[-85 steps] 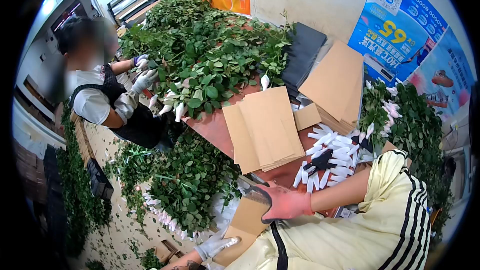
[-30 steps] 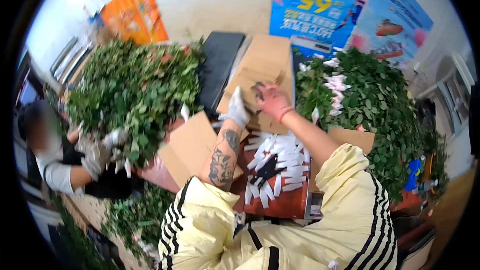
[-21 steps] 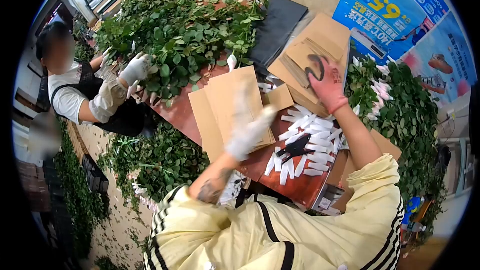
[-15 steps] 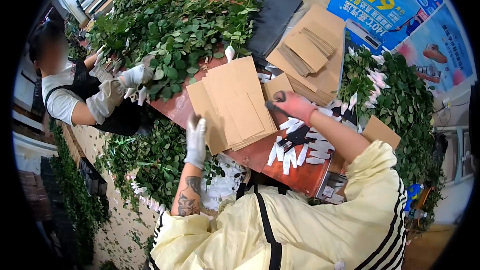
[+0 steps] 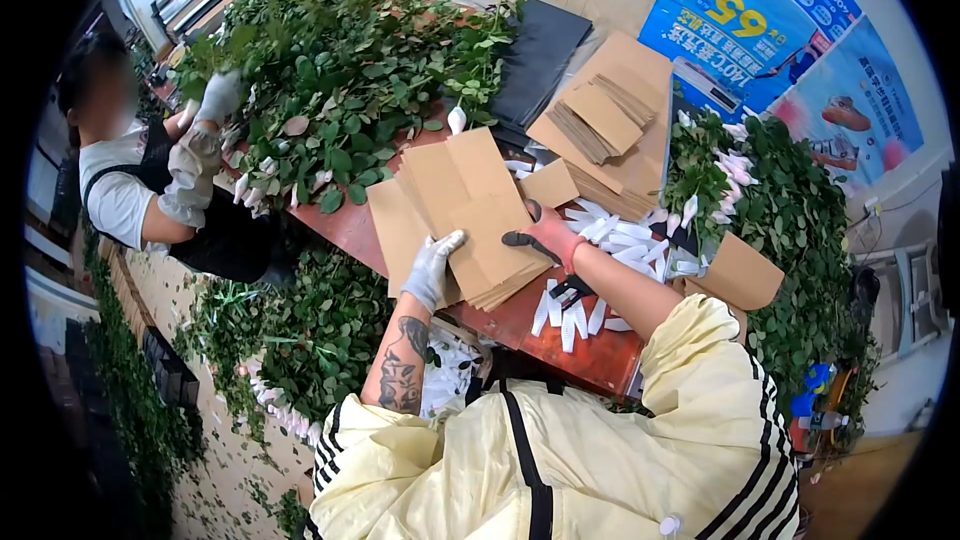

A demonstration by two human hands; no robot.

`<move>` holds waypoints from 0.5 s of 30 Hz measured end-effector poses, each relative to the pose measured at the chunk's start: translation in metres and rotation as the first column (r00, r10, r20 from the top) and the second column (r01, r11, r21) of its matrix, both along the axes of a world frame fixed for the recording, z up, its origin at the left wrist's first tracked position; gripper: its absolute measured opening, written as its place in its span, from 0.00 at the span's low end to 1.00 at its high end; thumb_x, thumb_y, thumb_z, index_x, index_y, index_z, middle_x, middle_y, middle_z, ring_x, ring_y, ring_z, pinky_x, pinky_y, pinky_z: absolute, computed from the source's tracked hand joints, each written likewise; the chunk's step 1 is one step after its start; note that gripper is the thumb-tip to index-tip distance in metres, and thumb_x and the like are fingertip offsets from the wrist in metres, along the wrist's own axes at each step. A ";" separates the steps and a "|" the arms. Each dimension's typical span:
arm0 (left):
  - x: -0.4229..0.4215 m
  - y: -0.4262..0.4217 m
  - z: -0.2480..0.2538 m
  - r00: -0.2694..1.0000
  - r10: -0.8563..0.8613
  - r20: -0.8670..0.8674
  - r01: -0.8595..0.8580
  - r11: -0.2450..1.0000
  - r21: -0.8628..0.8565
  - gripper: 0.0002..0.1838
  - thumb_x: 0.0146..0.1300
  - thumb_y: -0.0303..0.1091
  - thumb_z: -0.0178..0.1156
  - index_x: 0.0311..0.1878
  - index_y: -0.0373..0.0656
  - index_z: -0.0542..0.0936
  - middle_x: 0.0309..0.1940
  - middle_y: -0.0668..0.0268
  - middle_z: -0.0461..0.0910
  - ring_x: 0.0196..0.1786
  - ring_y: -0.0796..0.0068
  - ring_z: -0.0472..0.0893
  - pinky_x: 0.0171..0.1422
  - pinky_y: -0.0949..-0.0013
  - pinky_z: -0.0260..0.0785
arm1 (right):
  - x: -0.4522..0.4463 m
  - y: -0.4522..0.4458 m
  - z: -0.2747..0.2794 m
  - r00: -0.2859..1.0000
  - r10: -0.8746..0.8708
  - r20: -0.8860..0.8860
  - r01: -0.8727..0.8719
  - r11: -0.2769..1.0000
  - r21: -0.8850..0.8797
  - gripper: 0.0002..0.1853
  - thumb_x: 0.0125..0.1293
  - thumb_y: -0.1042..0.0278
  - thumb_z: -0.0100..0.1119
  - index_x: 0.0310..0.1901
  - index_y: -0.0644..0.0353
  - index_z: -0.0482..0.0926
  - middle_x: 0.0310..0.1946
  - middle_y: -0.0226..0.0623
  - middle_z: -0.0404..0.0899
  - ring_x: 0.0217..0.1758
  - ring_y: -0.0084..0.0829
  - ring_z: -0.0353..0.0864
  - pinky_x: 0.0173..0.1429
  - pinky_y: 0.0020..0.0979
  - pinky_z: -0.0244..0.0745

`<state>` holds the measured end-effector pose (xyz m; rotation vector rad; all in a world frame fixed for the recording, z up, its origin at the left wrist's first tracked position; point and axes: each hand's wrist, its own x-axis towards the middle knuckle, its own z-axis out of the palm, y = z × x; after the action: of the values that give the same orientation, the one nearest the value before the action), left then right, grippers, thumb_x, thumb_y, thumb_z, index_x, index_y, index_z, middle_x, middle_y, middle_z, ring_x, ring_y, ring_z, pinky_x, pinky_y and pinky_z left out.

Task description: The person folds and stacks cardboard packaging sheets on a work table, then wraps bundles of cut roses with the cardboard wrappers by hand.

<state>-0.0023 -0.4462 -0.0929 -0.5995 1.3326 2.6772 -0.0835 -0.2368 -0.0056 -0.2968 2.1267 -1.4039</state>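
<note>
My left hand (image 5: 428,270), in a white glove, lies at the near-left edge of a small brown cardboard sheet (image 5: 492,227), thumb over it and fingers closed on the edge. My right hand (image 5: 552,238), in a pink glove with dark fingertips, grips the same sheet's right side. The sheet lies over a fanned stack of larger cardboard sheets (image 5: 402,208) on the red table. Beside my right wrist, a black tool (image 5: 571,291), perhaps a stapler, is partly hidden among white strips (image 5: 540,312).
Leafy rose stems (image 5: 330,70) cover the table's far left. More cardboard (image 5: 603,120) and black sheets (image 5: 545,55) lie at the back. Pale pink roses (image 5: 735,168) stand at right. A co-worker (image 5: 150,170) in white gloves handles stems at left.
My right hand has come down and left onto the cardboard. My left hand has moved right, from the stack's edge onto the small sheet. The co-worker's gloved hand has risen over the stems.
</note>
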 end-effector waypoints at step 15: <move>-0.010 -0.005 0.114 0.953 0.127 -0.275 -0.230 0.896 -0.380 0.28 0.54 0.23 0.62 0.59 0.38 0.65 0.47 0.61 0.76 0.45 0.73 0.77 0.50 0.70 0.72 | -0.033 -0.030 -0.045 0.843 -0.320 -0.433 0.265 0.947 -0.183 0.18 0.52 0.64 0.64 0.45 0.60 0.78 0.37 0.39 0.82 0.41 0.35 0.82 0.46 0.34 0.75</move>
<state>-0.0125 -0.4511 0.0214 -0.4536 2.0326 2.6935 -0.1168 -0.2666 -0.0508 -0.3928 2.5622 -1.7799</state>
